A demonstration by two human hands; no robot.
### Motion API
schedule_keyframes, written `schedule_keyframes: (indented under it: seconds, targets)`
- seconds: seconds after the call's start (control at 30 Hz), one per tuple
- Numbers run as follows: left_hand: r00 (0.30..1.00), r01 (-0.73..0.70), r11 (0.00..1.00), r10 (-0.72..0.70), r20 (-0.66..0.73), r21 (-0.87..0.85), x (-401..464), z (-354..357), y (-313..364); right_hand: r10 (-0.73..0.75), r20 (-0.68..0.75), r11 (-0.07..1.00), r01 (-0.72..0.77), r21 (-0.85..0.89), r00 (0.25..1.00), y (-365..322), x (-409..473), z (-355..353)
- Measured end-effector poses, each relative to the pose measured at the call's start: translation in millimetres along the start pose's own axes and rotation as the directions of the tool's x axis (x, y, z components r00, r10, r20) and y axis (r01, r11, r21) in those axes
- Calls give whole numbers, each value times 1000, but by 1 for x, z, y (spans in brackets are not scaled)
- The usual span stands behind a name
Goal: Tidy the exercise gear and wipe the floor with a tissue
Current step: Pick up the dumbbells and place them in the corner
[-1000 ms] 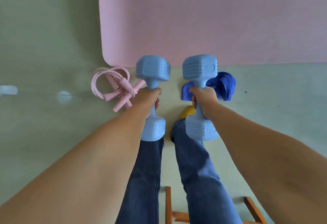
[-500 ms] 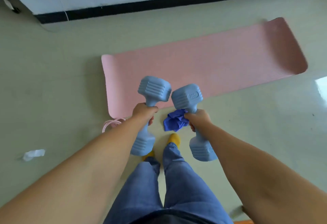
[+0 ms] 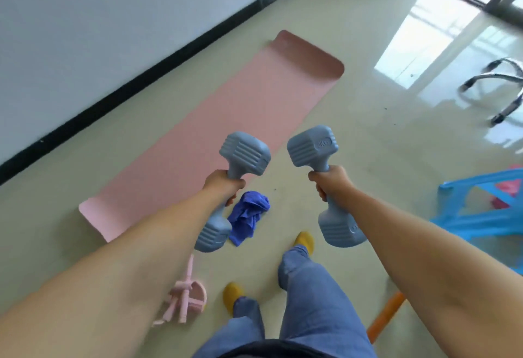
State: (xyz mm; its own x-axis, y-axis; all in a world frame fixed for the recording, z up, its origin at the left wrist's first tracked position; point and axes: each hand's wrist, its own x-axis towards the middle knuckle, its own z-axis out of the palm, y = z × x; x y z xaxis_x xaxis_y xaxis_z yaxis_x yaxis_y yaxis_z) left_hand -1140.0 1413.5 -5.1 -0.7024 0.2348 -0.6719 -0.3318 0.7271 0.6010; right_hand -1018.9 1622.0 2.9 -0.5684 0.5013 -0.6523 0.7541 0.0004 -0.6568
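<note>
Head view looks down on a person standing with both hands wrapped round the grips of light-blue dumbbells, held apart and clear of the floor. The left hand (image 3: pixel 223 185) grips the left dumbbell (image 3: pixel 244 153); the right hand (image 3: pixel 329 182) grips the right dumbbell (image 3: pixel 311 146).

By the look of it the tidying has barely begun. Both weights are lifted but not put away, and no storage place for them can be made out. The pink exercise mat (image 3: pixel 240 120) lies flat and unrolled along the wall. A pink skipping rope (image 3: pixel 185 299), bundled, lies on the floor by the left foot, and a crumpled blue cloth (image 3: pixel 246 216) lies just beside the mat's near end, between the two dumbbells in the picture. No tissue shows, so wiping looks not yet started.

Room to move seems best forward and to the right, over bare glossy floor (image 3: pixel 382 159). The wall's black skirting (image 3: pixel 141 74) bounds the left side behind the mat. To the right stand a blue plastic frame (image 3: pixel 481 210) and a chrome chair base (image 3: pixel 506 86); an orange bar (image 3: pixel 386 315) lies near the right leg. Rope and cloth are likely trip points underfoot.
</note>
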Motion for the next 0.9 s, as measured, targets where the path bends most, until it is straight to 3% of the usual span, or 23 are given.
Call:
schedule_keyframes:
  seconds: [0.1,0.37,0.63,0.9]
  targets:
    - [998,-57,998,55,38,41,18,40,51,42,-67,996,-36,85,997,9,20,-51]
    - [990,-136,984,130,60,119,75,158,228,68,-164,993,-50,111,984,1,102,-232]
    - [984,-173,975,164,73,137,142,233,386,73,-289,991,-38,125,954,-45,203,-379]
    - [964,-261,942,244,104,212,284,262,554,67,-410,985,4,172,910,-137,356,-496]
